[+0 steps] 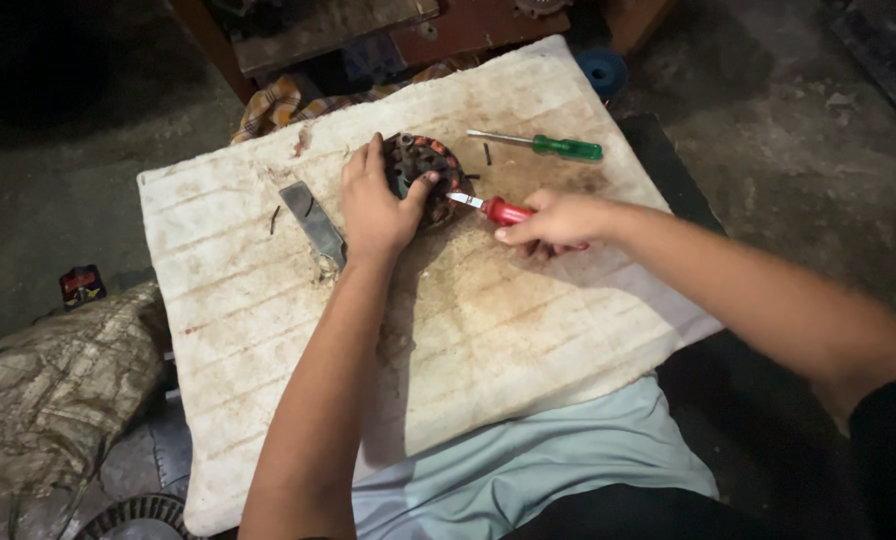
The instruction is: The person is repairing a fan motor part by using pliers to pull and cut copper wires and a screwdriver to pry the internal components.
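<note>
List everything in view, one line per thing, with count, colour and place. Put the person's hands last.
motor stator: one, dark metal ring with copper-brown windings, upper middle of the board
red-handled screwdriver: one, red handle, tip at the stator's right side
green-handled screwdriver: one, green handle, lying on the board right of the stator
flat metal tool: one, grey, on the board left of the left hand
work board: one, off-white with rusty stains, across the person's lap
small dark screws: at least two, loose on the board
checked cloth: one, yellow and brown, behind the board
blue round object: one, on the floor top right
left hand: one, holding the stator
right hand: one, gripping the red-handled screwdriver
</note>
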